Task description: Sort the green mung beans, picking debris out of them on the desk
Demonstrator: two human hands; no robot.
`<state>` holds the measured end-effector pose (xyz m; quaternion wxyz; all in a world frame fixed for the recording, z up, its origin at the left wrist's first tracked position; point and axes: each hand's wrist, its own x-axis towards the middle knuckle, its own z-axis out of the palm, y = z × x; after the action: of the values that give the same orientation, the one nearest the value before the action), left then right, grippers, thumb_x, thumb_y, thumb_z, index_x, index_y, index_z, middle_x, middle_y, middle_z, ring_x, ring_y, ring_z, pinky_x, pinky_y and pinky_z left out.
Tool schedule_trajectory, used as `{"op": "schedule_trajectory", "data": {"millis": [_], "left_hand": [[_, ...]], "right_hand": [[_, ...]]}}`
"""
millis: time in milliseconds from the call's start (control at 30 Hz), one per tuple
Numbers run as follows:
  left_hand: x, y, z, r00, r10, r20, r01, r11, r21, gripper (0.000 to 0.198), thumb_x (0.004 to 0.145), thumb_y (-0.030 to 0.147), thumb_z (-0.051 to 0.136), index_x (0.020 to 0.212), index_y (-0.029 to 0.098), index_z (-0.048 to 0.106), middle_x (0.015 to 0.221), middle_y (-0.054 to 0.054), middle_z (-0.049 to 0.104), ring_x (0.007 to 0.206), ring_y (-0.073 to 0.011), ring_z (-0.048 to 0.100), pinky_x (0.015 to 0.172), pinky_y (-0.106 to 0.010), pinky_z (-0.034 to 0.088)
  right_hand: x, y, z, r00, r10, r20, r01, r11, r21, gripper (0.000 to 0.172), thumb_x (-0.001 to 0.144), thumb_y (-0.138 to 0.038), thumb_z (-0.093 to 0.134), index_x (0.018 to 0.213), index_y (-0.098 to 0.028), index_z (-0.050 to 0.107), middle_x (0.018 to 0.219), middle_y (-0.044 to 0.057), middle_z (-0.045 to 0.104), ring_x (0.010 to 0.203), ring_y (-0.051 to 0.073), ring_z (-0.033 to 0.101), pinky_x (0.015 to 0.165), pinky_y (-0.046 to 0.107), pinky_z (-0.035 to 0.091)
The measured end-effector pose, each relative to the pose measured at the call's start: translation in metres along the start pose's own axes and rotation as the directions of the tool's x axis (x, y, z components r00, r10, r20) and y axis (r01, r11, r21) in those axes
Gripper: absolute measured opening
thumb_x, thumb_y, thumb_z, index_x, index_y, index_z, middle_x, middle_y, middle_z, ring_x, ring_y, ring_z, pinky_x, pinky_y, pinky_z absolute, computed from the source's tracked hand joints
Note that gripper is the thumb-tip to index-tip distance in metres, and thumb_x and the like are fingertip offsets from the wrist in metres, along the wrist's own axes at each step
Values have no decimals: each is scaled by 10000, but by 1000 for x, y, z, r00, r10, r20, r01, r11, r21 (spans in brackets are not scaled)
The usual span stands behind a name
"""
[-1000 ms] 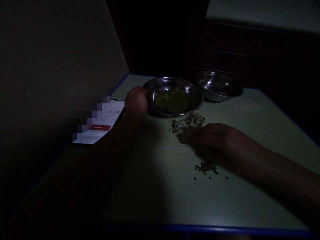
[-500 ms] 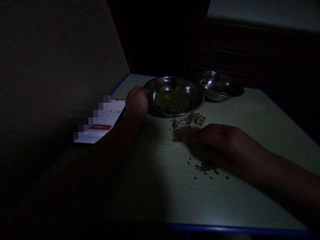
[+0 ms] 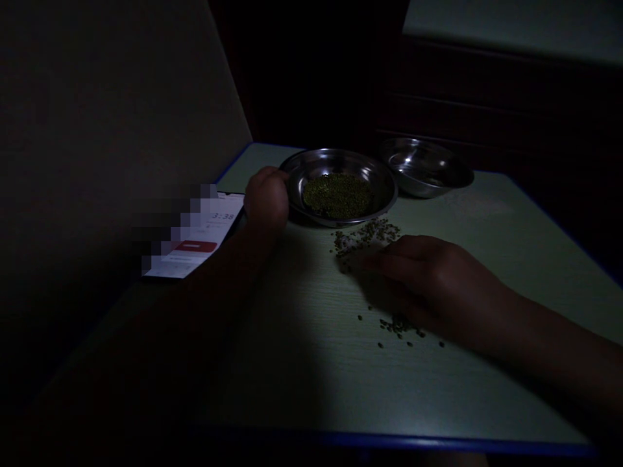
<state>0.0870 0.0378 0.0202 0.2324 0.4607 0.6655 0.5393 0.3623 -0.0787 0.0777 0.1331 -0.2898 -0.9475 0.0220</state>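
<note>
At the left rim of a shiny metal bowl [image 3: 384, 209], my left hand [image 3: 267, 198] is closed, its fingers curled on the edge. Small green beans, which look like mung beans [image 3: 338, 194], cover the bottom of that bowl. My right hand [image 3: 421, 275] hovers low over the table, fingertips drawn together beside a mixed heap of beans and white grains [image 3: 363, 237]. Whatever its fingertips pinch is too dark and small to make out. Below that hand lies a loose group of green beans [image 3: 399, 325], partly hidden by the hand.
A second metal bowl [image 3: 428, 172] stands behind on the right, with a pale scatter of grains [image 3: 479, 204] beside it. On the left a lit phone [image 3: 199, 240] lies near my left forearm. The green table [image 3: 292, 363] has a blue edge; a wall rises at left. Light is dim.
My right hand has shifted slightly over the beans at the heap's near side. A single bean has moved a little left by the lower group. My left hand stays at the bowl.
</note>
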Motion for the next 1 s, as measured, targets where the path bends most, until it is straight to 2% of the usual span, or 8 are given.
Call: {"op": "schedule_trajectory", "data": {"millis": [100, 233, 300, 467, 533, 800, 900, 1000], "left_hand": [[-4, 5, -1, 999, -35, -8, 35, 999, -2, 118, 917, 178, 597, 837, 255, 636, 1030, -77, 767, 1103, -263, 689, 1128, -387, 540], [-4, 7, -2, 1000, -23, -4, 23, 1000, 21, 122, 923, 190, 586, 847, 253, 657, 1098, -100, 802, 1163, -284, 711, 1174, -409, 535], [-3, 5, -2, 1000, -23, -6, 24, 1000, 15, 117, 912, 198, 582, 834, 262, 643, 1094, -105, 803, 1183, -299, 731, 1180, -426, 546], [-2, 0, 0, 999, -32, -23, 31, 999, -19, 96, 901, 237, 605, 857, 276, 682, 1071, -79, 814, 1204, -308, 760, 1205, -445, 576], [-2, 0, 0, 999, -40, -27, 39, 999, -29, 101, 897, 236, 614, 867, 272, 704, 1067, -82, 817, 1197, -309, 765, 1200, -443, 582], [-1, 2, 0, 999, -25, -21, 25, 1000, 2, 119, 890, 202, 619, 828, 262, 701, 1094, -101, 828, 1233, -330, 779, 1223, -450, 590], [-2, 1, -1, 999, -37, -17, 36, 999, -32, 125, 898, 209, 628, 841, 270, 721, 1072, -87, 819, 1217, -331, 766, 1239, -479, 596], [-3, 0, -1, 999, -39, -5, 39, 998, -46, 95, 941, 284, 686, 849, 290, 709, 1051, -79, 811, 1311, -352, 744, 1276, -494, 583]], "right_hand": [[-1, 1, -1, 1000, -25, 15, 25, 999, 24, 368, 1087, -16, 698, 1305, -173, 949, 1141, 124, 970, 982, 263, 905, 909, 362, 672], [-2, 2, 1, 1000, -29, 1, 29, 999, -20, 451, 1073, 2, 702, 1412, -176, 942, 1128, 117, 973, 953, 264, 908, 875, 365, 668], [-3, 3, 2, 1000, 11, 24, -9, 998, -59, 427, 1065, -14, 717, 1388, -177, 944, 1120, 124, 971, 926, 273, 907, 836, 370, 664], [-3, 6, 0, 982, 184, 40, -175, 971, -161, 300, 1015, -13, 743, 1180, -177, 933, 1043, 133, 952, 890, 293, 904, 784, 377, 649], [-3, 5, -1, 980, 196, 32, -189, 968, -163, 287, 1004, -10, 744, 1151, -178, 925, 1045, 137, 949, 907, 296, 904, 787, 374, 650], [-1, -1, 1, 986, 130, 107, -124, 990, -62, 297, 1052, -40, 726, 1230, -173, 923, 1126, 136, 962, 979, 289, 918, 856, 375, 685], [0, 2, 3, 985, 156, 77, -149, 984, -93, 333, 1071, -30, 710, 1288, -167, 923, 1122, 136, 964, 960, 283, 915, 834, 359, 667], [3, 5, 4, 977, 206, 59, -196, 971, -139, 303, 1081, -38, 697, 1232, -166, 927, 1068, 136, 953, 927, 283, 900, 786, 352, 636]]}}
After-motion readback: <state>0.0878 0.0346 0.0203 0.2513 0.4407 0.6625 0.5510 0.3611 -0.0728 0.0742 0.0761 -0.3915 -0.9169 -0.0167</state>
